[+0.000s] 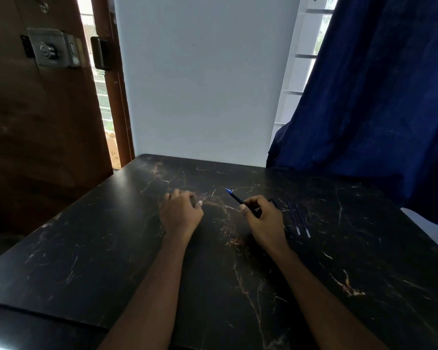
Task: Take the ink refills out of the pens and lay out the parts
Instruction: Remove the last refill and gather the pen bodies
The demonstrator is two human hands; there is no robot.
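Observation:
My right hand (264,217) grips a dark pen (235,197) with a blue tip that points up and to the left, just above the black marble table (111,248). My left hand (180,210) rests knuckles-up on the table to the pen's left, fingers curled; whether anything lies under it is hidden. Right of my right hand, two thin blue ink refills (299,219) lie side by side on the table. A dark pen part (273,202) shows just behind my right hand, mostly covered by it.
A white wall stands behind the table's far edge. A dark blue curtain (377,109) hangs over the table's right rear corner. A brown wooden door with a metal lock (52,48) stands at the left.

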